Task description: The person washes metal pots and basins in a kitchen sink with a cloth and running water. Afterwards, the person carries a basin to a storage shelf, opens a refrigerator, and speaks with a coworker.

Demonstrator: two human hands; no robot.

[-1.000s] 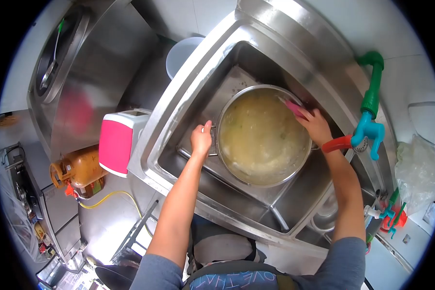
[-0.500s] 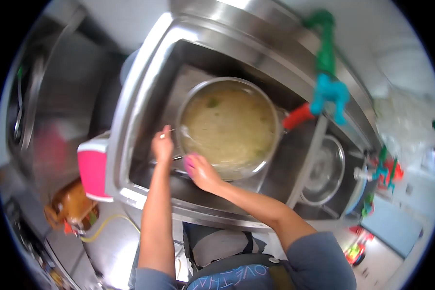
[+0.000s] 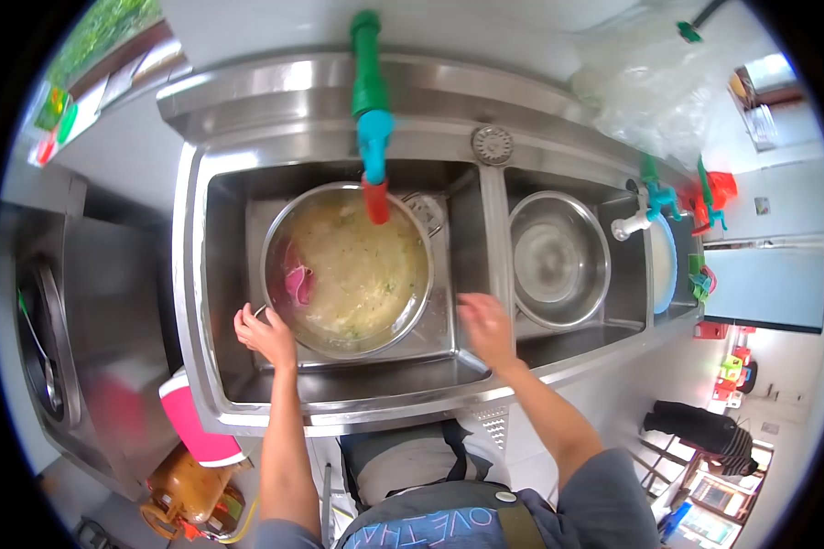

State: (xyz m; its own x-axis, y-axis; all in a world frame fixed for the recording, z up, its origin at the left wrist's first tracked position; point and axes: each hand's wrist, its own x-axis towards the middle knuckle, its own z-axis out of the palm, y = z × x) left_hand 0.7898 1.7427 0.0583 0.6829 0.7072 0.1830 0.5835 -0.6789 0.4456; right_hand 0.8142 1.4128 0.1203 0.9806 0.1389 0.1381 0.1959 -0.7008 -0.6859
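Left hand [image 3: 267,339] at pot [image 3: 357,352], 8 o'clock, presumably steadying; pinch: cannot tell. Right hand [image 3: 488,331], 4 o'clock: empty, fingers spread.

Two hands [image 3: 267,339], one large pot [image 3: 420,311] and one pink cloth [image 3: 298,285] show. There are also one steel bowl [image 3: 591,265], one round strainer [image 3: 493,145] and one orange cylinder [image 3: 188,480]

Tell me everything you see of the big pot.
Round, wide and silvery, apparently metal, the pot stands upright in the left basin, the red spout over its far part. It holds cloudy, speckled yellowish liquid and a pink cloth or pad. The left hand is at its side handle, grip unclear.
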